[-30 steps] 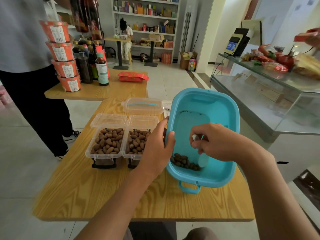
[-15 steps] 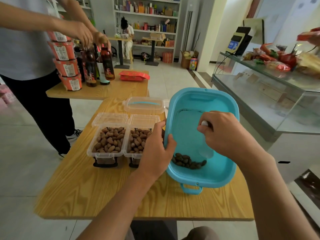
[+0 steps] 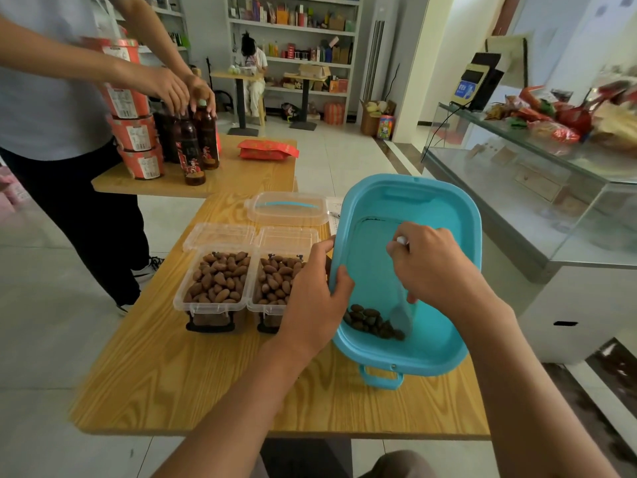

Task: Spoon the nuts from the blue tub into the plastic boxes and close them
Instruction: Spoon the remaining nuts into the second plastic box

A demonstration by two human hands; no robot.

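Left hand (image 3: 315,298): you grip rim of tilted blue tub (image 3: 444,236). Right hand (image 3: 436,267): holds spoon (image 3: 401,317), bowl beside last nuts (image 3: 370,322). Risk: tilt steepens, nuts spill past near rim, missing plastic boxes (image 3: 217,288).

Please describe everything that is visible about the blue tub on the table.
The blue tub is a rounded rectangular basin, apparently of smooth plastic, with a thick rim and a loop handle at its near end. It stands tilted on the wooden table, the far end raised, so the few remaining nuts gather at its low near side. The left hand grips its left rim; the right hand holds a spoon inside it.
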